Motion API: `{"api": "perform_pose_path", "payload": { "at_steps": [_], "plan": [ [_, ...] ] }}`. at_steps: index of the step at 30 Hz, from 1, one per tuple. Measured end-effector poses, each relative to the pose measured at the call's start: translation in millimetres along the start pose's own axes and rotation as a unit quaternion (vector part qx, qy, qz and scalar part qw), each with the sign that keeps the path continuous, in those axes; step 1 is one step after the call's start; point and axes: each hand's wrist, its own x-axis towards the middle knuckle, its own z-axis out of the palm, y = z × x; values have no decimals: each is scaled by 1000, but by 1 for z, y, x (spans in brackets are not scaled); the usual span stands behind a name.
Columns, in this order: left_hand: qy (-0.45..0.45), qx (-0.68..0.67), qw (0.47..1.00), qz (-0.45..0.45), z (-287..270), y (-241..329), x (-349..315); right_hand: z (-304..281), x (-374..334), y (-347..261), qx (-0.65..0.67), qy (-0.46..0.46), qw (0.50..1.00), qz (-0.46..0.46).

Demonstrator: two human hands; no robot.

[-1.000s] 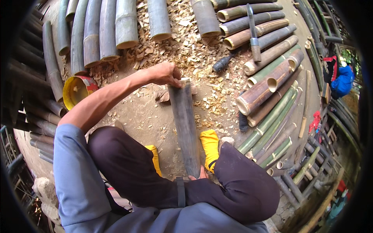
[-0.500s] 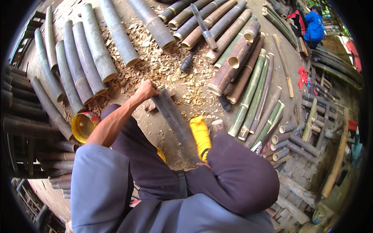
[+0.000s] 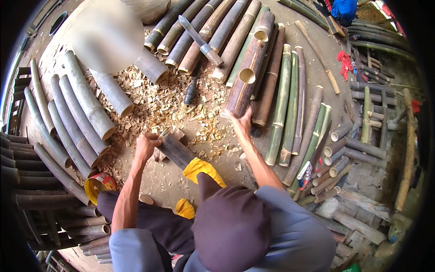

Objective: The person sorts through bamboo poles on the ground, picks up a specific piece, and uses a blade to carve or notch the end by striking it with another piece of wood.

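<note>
My left hand is closed at the far end of a dark split bamboo piece, which slants toward me over the ground. My yellow-covered foot lies across its nearer part and hides the rest. My right arm is stretched forward, and my right hand grips the near end of a brown bamboo tube with openings cut in its side. This tube rests on other bamboo. A knife with a pale blade lies across the bamboo poles beyond. Near it, a dark ridged handle-like object lies on the chips.
Wood chips cover the ground ahead. Bamboo tubes lie in a row at left, beside a yellow-and-red bucket. Green bamboo poles lie at right. A person in blue is at the far right.
My right hand has gone from beside my lap out to the brown bamboo tube. My yellow-covered foot now lies across the split piece. The view has shifted; my left hand stays at the piece's end.
</note>
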Motion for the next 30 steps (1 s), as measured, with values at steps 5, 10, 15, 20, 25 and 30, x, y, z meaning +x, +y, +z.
{"api": "perform_pose_path", "payload": {
  "at_steps": [5, 10, 15, 20, 25, 30],
  "plan": [
    [37, 0, 999, -5, -1, -9, -5, 13, 38, 27, 158, -45, 986, -18],
    [49, -30, 998, 23, -6, -21, -4, -50, 31, 35, 311, -81, 945, -61],
    [46, -54, 997, 8, -3, -27, 0, -59, 38, 8, 236, -62, 969, -28],
    [30, -13, 999, 1, -4, -11, -2, -26, 88, -14, 66, 40, 992, -102],
    [59, -49, 997, -1, -9, -22, -5, -38, 121, -30, 44, 89, 991, -87],
    [49, -52, 997, 2, 5, -25, 6, -83, 154, 78, -172, 68, 981, 54]
  ]
}}
